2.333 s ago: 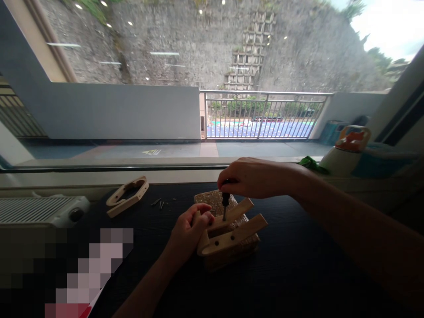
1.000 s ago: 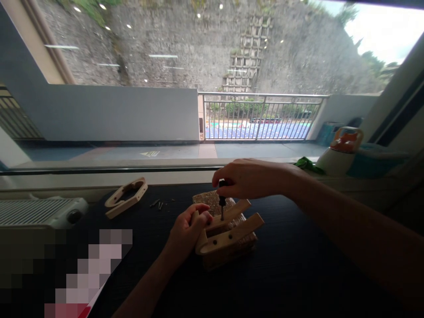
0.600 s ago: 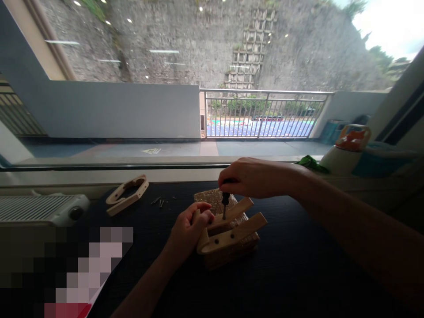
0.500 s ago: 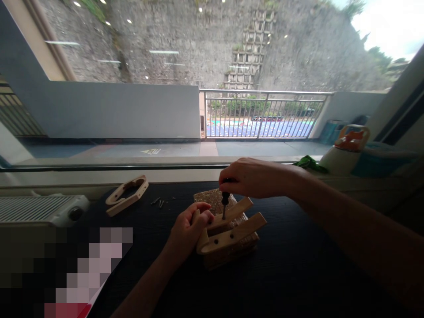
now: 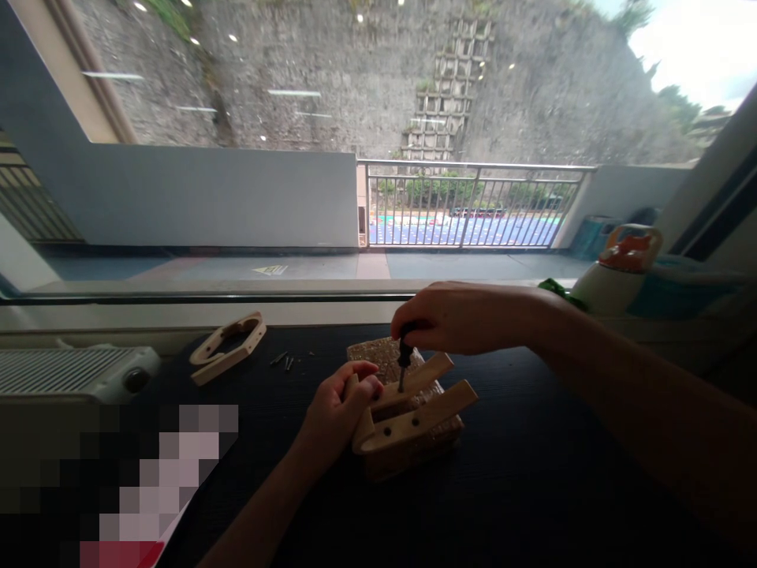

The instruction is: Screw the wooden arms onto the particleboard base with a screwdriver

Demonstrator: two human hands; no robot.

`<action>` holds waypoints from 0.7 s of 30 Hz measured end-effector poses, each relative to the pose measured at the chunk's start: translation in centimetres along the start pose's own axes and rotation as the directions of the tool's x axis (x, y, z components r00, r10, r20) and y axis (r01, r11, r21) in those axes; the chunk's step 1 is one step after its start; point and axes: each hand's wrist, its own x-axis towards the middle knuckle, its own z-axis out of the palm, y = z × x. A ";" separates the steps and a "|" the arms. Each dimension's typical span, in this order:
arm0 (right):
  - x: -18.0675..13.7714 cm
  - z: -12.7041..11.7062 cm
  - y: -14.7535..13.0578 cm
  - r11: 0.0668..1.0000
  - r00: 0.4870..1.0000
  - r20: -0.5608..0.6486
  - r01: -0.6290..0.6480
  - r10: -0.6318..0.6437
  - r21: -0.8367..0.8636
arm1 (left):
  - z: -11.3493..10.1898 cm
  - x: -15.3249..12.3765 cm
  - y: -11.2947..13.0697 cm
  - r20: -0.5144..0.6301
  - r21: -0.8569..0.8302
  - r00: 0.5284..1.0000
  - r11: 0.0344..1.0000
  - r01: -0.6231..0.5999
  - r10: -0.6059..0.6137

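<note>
My right hand is closed around the dark handle of a screwdriver, held nearly upright. Its metal shaft goes down to the far arm of a pale wooden U-shaped piece. My left hand grips the rounded left end of that piece, thumb and fingers over its far side. Dark round holes show in the near arm. Beneath the wood lies a brownish block that looks wrapped in bubble wrap. The screwdriver's tip and any screw under it are too small to make out.
On the dark table, several screws lie left of the block. Farther left rests a second wooden frame. A white radiator stands at the left. A white and orange bottle and a green cloth are by the window at the right.
The screwdriver's handle leans slightly more to the right, and my right wrist has turned a little. My left hand and the wooden piece stay in place.
</note>
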 end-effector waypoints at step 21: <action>-0.2 0.1 -0.2 0.999 1.000 -0.021 -0.022 0.022 -0.037 | 0.0 -0.1 -0.1 0.010 -0.024 1.000 1.000 -0.003 0.003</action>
